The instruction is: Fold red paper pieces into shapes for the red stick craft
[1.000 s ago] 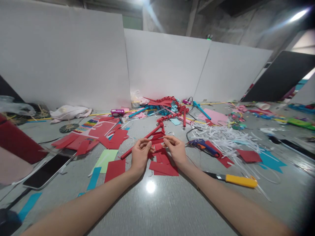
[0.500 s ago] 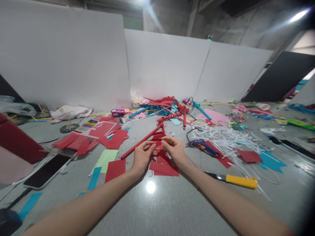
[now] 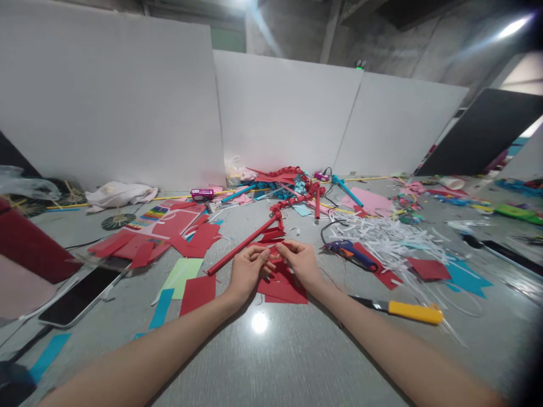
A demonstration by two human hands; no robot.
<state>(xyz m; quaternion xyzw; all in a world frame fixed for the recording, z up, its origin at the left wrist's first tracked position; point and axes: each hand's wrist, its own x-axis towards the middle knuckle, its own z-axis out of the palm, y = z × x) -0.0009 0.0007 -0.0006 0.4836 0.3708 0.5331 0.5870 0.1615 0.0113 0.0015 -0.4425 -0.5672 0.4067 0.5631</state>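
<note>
My left hand (image 3: 250, 269) and my right hand (image 3: 302, 263) meet at the middle of the table, fingertips pinched on a small piece of red paper (image 3: 275, 252). Its exact shape is partly covered by my fingers. Flat red paper sheets (image 3: 284, 289) lie under and just in front of my hands. Beyond my fingers are folded red paper strips (image 3: 272, 233). A thin red paper tube (image 3: 241, 247) slants from beside my left hand up to a red paper chain (image 3: 292, 199).
Right of my hands lie a blue glue gun (image 3: 351, 253), a yellow-handled utility knife (image 3: 416, 312) and a heap of white paper shreds (image 3: 390, 237). On the left are a phone (image 3: 85, 297), green paper (image 3: 182, 276) and red sheets (image 3: 203, 240). White panels (image 3: 288, 113) stand behind.
My fingertips have closed in toward each other around the small red paper. The right hand's fingers have lowered slightly, and more of the folded strips behind shows.
</note>
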